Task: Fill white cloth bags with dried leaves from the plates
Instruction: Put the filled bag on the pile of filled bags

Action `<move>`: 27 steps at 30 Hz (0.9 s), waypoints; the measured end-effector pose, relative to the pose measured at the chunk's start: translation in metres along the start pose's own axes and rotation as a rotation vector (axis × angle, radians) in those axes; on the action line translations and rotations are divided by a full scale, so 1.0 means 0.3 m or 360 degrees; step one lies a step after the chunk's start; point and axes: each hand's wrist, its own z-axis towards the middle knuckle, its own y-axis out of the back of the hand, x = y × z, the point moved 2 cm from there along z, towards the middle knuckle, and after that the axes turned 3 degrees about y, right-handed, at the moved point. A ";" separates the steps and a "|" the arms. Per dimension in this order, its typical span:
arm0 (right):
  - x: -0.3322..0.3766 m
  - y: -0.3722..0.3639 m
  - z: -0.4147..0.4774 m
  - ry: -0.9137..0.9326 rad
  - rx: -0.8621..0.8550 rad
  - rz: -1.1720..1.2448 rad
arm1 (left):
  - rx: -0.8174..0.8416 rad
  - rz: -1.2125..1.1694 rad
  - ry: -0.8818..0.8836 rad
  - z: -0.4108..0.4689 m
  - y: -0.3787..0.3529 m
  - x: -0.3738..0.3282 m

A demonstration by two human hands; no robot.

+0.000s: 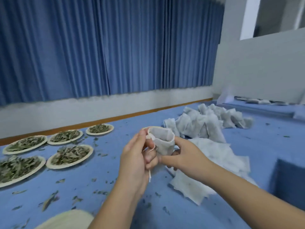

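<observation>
1. A person holds a small white cloth bag [163, 142] above the blue cloth-covered table [115, 187]. Its mouth is spread open and faces up, and no leaves show inside.
2. The left hand [137, 156] pinches the bag's left rim with curled fingers, while the right hand [183, 156] grips its lower right side. Both are closed on the fabric.
3. To do this step well, one hand should probably keep the mouth wide while the other is freed for leaves. Filling over a plate would let crumbs drop back there rather than join the scattered leaf bits [99, 192] on the table.
4. The thin cloth looks limp, so a firm hold at the rim should keep it from collapsing.
5. Counted: one bag in hand and five round pale plates of dried green leaves [54, 166] at left, well apart from the bag. One more pale plate [66, 220] lies at the lower edge, with no leaves seen on it.
6. A heap of stuffed white bags [206, 123] behind and a stack of flat empty white bags [214, 162] at right are too jumbled to count.
</observation>
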 end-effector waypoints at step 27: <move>-0.693 0.421 0.668 -0.1009 -0.0546 -0.1010 | -0.0640 0.1046 0.0144 0.420 0.211 0.456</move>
